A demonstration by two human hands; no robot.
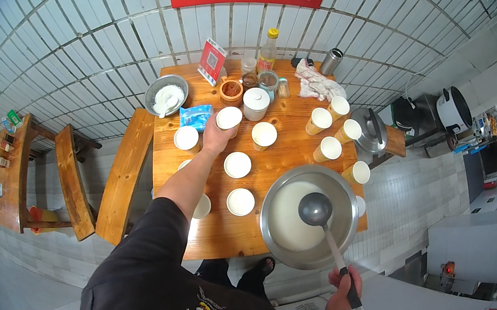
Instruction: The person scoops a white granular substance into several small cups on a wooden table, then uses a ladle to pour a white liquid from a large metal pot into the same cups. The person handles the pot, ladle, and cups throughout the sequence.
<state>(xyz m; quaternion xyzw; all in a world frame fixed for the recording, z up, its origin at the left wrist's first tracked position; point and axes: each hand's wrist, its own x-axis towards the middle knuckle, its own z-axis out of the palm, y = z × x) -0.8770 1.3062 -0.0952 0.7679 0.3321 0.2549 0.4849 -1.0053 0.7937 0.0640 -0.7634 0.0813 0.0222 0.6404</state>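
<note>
My left hand (218,137) is wrapped round a paper cup (229,118) among the other cups on the wooden table. White liquid shows inside that cup. In my right hand (344,292) is the black handle of a ladle (315,209). The ladle's dark bowl hangs over a large steel basin (265,222) of milky white liquid. Several filled cups stand near my left arm, among them one cup (237,165) in the middle and another cup (240,202) nearer me. My forearm partly hides some cups.
More paper cups (329,149) stand right of centre. Behind are a lidded white jar (256,104), a clay pot (231,90), a yellow-capped bottle (268,50) and a cloth (317,82). A bowl of white powder (167,95) sits far left, beside a blue packet (196,116). Benches (125,175) stand left.
</note>
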